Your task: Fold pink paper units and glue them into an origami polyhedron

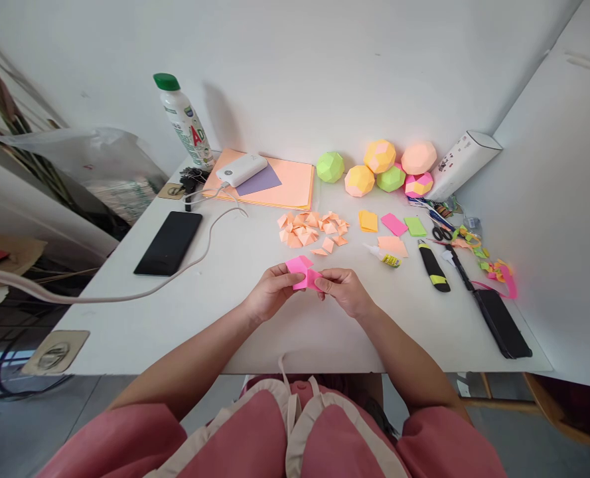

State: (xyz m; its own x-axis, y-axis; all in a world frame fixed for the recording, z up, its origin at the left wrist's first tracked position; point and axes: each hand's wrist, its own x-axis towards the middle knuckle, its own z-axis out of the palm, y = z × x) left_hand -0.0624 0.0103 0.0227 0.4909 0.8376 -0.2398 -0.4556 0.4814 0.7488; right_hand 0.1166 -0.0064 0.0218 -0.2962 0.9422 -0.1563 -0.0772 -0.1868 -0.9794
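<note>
Between my hands is a folded pink paper piece [300, 265], held just above the white table near its front. My left hand [273, 287] pinches its left part between thumb and fingers. On the other side, my right hand [345, 289] pinches the right flap. Right behind it lies a loose heap of folded peach paper pieces [302, 232]. To the right of the heap are small stacks of orange paper [368, 221], pink paper [393, 224], green paper [415, 226] and peach paper [393, 246]. A small glue bottle [385, 256] lies against the peach stack.
Several faceted paper balls [330, 167] sit along the wall, beside a white box [466, 164]. A cutter [433, 267], scissors [442, 232] and paper scraps lie right. At left are a phone [168, 243], a cable, a power bank [242, 170] and a bottle [185, 123].
</note>
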